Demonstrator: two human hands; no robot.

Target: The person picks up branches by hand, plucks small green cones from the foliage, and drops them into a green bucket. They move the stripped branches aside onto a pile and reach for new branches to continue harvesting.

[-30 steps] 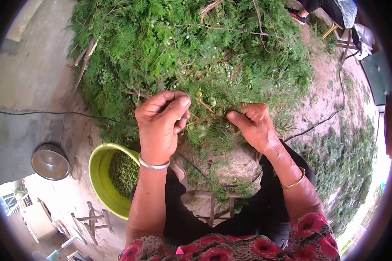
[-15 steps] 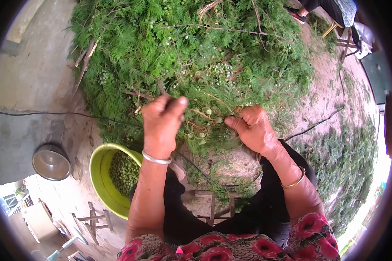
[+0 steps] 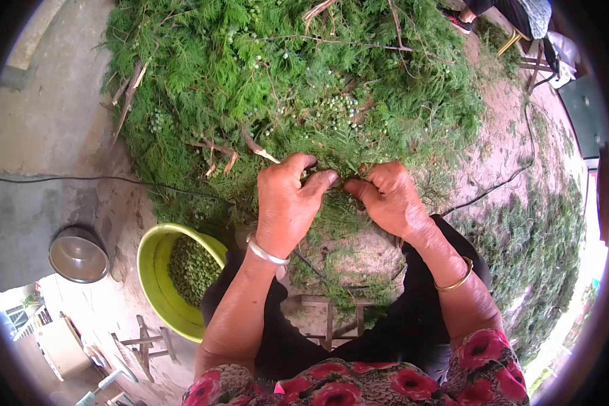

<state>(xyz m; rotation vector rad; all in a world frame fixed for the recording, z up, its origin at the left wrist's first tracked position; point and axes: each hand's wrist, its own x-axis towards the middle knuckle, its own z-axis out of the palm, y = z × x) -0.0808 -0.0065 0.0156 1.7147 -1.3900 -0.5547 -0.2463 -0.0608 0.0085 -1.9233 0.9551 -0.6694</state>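
Observation:
A leafy evergreen sprig [image 3: 345, 220] hangs between my hands, low over the near edge of the heap. My right hand [image 3: 394, 197] is closed on it, the thumb pressed against the curled forefinger. From the left, my left hand [image 3: 292, 203] reaches to the same sprig, its thumb and forefinger drawn together at the foliage. Whatever sits between those fingertips is hidden. Behind my hands lies a large heap of green branches [image 3: 210, 88] dotted with small pale green cones [image 3: 338, 105]. Left of my knee stands a yellow-green bucket [image 3: 152, 277] partly filled with picked green cones [image 3: 193, 271].
A metal bowl [image 3: 79, 254] lies on the floor at left, near a black cable [image 3: 101, 178]. A small wooden stool [image 3: 145, 345] stands below the bucket. Loose greenery [image 3: 534, 250] covers the floor at right. Another person's leg and shoe [image 3: 459, 21] show at top right.
My left hand has moved right and slightly down, from beside the heap to the sprig, close to my right hand. My right hand has stayed nearly in place, still gripping the sprig.

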